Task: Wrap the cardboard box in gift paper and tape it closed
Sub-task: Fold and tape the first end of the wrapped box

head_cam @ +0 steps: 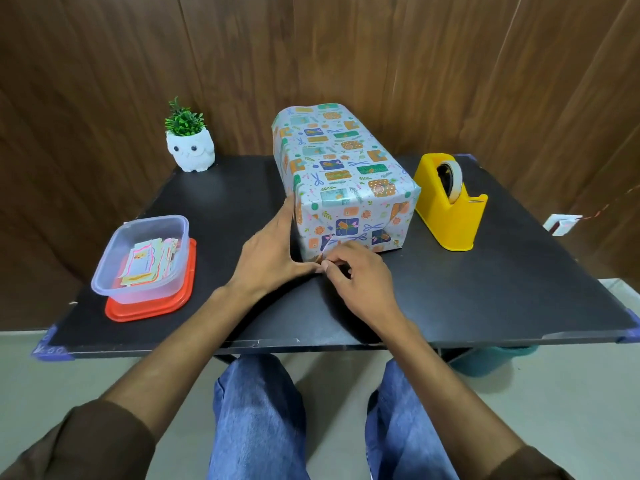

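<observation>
With the wrapped cardboard box standing mid-tabletop toward the far edge, I braced my left hand, fingers straight, against its near-left corner to prevent sliding, while my right hand pinched the gift paper flap low on the near face, apparently for taping.

The left long sleeve of dark brown soft cloth and the matching right long sleeve of dark brown soft cloth both end short of the wrists; their edges sit bunched in loose folds near the elbows, so the forearms are bare; the left hand and the right hand are bare as well; the legs are in mid-blue denim jeans; the fabric shows paler, faded patches over the thighs and soft creases along the inner sides.
</observation>
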